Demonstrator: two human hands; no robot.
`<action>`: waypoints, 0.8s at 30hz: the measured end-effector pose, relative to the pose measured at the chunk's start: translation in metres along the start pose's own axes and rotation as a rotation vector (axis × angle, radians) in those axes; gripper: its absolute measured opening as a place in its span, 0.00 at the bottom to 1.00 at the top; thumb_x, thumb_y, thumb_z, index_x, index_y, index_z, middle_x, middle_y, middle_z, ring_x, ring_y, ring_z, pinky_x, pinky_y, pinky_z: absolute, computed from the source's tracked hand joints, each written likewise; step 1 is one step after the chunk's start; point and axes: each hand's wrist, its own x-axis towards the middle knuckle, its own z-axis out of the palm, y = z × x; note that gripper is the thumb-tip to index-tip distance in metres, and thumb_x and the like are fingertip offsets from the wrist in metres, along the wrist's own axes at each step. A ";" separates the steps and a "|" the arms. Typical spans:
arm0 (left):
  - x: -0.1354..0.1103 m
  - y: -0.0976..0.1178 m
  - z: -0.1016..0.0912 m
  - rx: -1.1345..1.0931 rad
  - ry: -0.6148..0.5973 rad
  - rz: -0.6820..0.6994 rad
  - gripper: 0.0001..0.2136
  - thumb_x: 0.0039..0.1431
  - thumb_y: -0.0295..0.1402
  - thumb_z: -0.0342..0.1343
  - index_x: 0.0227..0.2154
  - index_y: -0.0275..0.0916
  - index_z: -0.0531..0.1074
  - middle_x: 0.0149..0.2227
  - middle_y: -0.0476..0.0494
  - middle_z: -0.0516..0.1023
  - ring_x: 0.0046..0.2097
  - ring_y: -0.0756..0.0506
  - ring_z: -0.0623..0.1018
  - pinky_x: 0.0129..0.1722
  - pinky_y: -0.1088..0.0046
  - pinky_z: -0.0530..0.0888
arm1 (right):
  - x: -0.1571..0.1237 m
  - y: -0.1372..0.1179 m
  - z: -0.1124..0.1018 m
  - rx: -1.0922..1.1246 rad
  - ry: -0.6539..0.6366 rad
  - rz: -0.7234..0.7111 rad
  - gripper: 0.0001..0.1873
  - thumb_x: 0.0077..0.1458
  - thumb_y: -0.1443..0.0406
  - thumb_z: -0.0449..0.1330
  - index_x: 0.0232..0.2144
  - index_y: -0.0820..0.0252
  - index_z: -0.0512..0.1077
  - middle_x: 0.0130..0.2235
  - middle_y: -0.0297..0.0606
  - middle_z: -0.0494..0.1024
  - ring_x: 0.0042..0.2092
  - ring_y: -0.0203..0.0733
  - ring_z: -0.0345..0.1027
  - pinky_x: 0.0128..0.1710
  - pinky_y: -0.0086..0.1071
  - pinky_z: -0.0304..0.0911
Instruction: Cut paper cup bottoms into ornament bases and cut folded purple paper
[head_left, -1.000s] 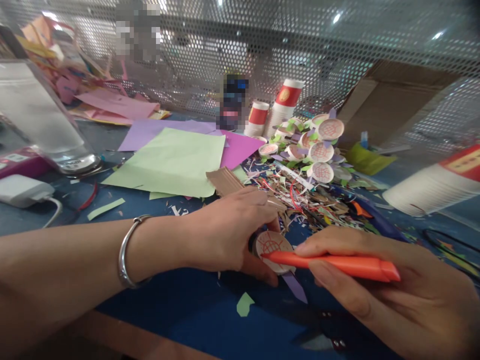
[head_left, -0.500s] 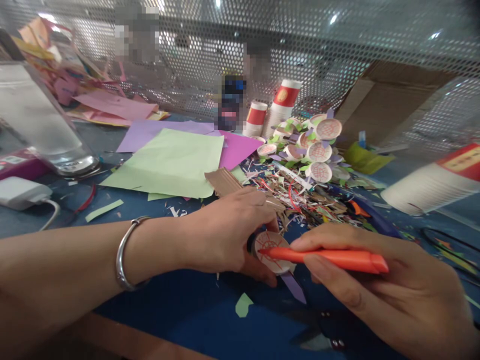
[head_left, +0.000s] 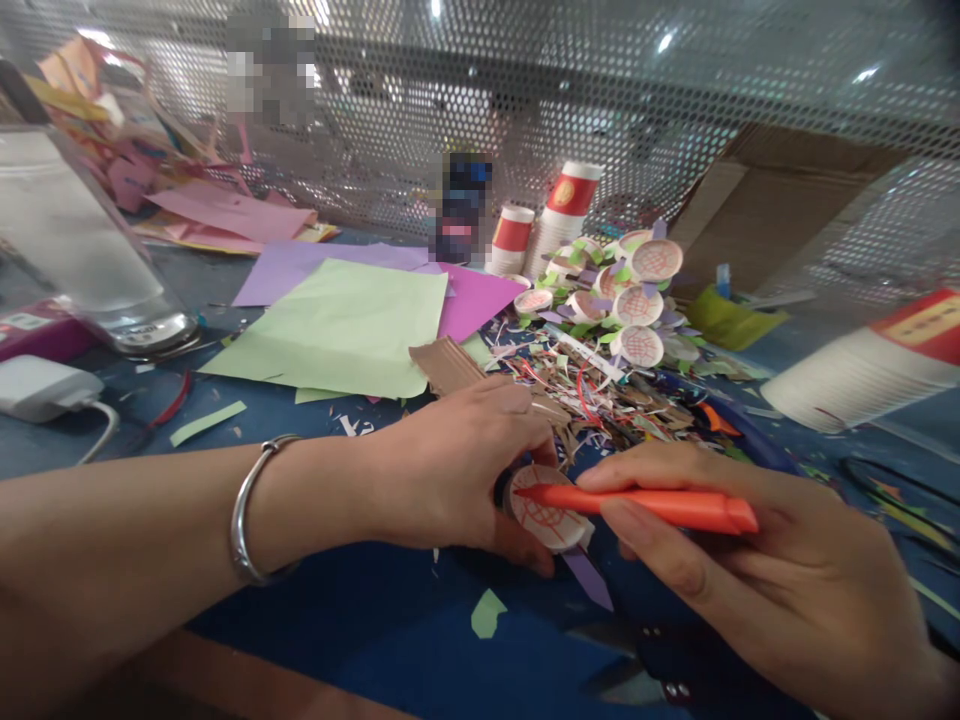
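My left hand (head_left: 472,470), with a silver bangle at the wrist, grips a small paper cup (head_left: 551,530) by its sides, bottom face up. Red lines are drawn across that round face, and a purple paper strip (head_left: 589,578) sticks out beneath it. Between thumb and fingers, my right hand (head_left: 757,540) holds an orange-red marker (head_left: 660,508), whose tip meets the upper left of the face. Scissors (head_left: 637,680) lie partly hidden below my right hand. A green paper scrap (head_left: 489,612) lies in front of the cup.
Behind the hands are green paper (head_left: 337,320), a heap of paper shavings (head_left: 577,390) and a pile of decorated cups (head_left: 637,300). Stacked cups (head_left: 862,370) lie at right. A clear container (head_left: 97,240) and white charger (head_left: 49,388) stand left, before a perforated metal panel (head_left: 375,110).
The marker and my right hand have shifted slightly left and up across the cup's face. More red curved lines show on it now. My left hand keeps its hold.
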 end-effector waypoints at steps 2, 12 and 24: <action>0.000 0.000 0.000 -0.004 0.002 0.001 0.23 0.45 0.48 0.71 0.38 0.38 0.74 0.40 0.45 0.73 0.43 0.42 0.72 0.43 0.67 0.66 | 0.001 0.001 0.000 -0.007 -0.004 0.002 0.08 0.57 0.68 0.62 0.37 0.47 0.77 0.36 0.25 0.85 0.34 0.35 0.80 0.33 0.21 0.74; 0.001 0.002 -0.001 -0.005 0.003 0.000 0.23 0.45 0.47 0.72 0.38 0.38 0.74 0.39 0.44 0.73 0.44 0.41 0.72 0.43 0.67 0.65 | 0.001 0.001 0.000 -0.013 -0.007 -0.007 0.08 0.58 0.67 0.62 0.37 0.46 0.77 0.36 0.24 0.85 0.35 0.33 0.80 0.34 0.19 0.73; 0.000 0.003 -0.002 0.002 -0.010 -0.009 0.22 0.45 0.46 0.72 0.38 0.38 0.74 0.40 0.44 0.73 0.44 0.41 0.72 0.43 0.67 0.66 | 0.002 0.000 -0.002 -0.046 -0.006 -0.010 0.07 0.58 0.66 0.62 0.38 0.47 0.78 0.36 0.28 0.85 0.33 0.39 0.81 0.32 0.26 0.75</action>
